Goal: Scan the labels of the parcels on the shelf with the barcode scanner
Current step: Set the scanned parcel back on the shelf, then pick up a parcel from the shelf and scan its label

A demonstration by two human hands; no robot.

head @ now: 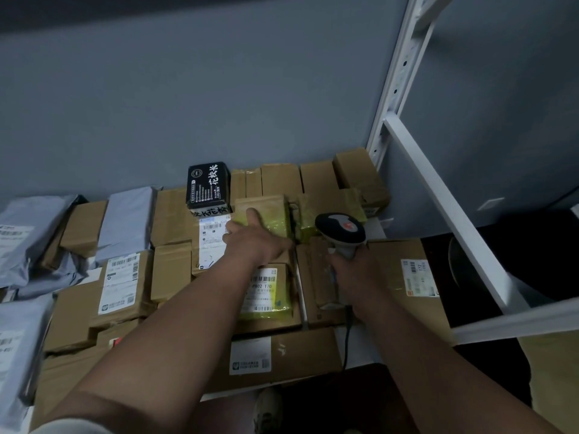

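Observation:
Cardboard parcels cover the shelf. My right hand [351, 264] grips the handle of a grey barcode scanner [341, 228], whose head points away over the boxes at the back. My left hand [253, 236] reaches forward and grips a small brown parcel wrapped in yellowish tape [266, 211], thumb up along its left face. Just below my left wrist lies a yellow-taped parcel with a white label [266, 291]. Left of that hand another white label [213, 239] shows on a brown box.
A black box with white characters [208, 186] stands at the back. Grey mailer bags [28, 233] lie at the left. A large labelled box [407, 277] sits at the right beside the white shelf upright [394, 89] and its diagonal brace. The scanner cable [346, 343] hangs down.

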